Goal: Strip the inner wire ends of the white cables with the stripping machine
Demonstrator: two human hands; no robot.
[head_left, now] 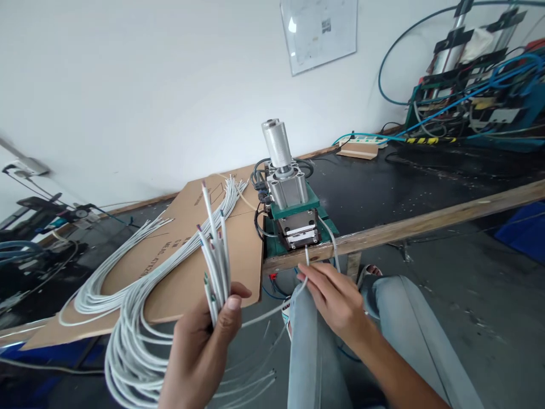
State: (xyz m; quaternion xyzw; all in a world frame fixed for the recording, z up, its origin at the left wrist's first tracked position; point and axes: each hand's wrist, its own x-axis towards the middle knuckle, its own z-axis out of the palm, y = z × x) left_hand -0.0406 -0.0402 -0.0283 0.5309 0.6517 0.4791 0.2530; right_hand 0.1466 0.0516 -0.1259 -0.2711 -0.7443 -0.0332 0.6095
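Note:
Gripped upright in my left hand (208, 335) is a bundle of white cables (218, 261) whose ends show coloured wire tips; their lengths loop down at the lower left. My right hand (334, 295) pinches a single white cable (307, 257) near its end, just in front of a small machine (287, 190) with a green base and a knurled metal cylinder on top. The cable's tip meets the machine's front opening, and how far in it sits is hidden.
Coiled white cables (100, 278) lie on a flat cardboard sheet (238, 250) at the left. A larger machine with blue hoses (481, 85) stands at the back right. The black table (361, 193) has a wooden front edge. A cardboard piece (357, 150) lies near the wall.

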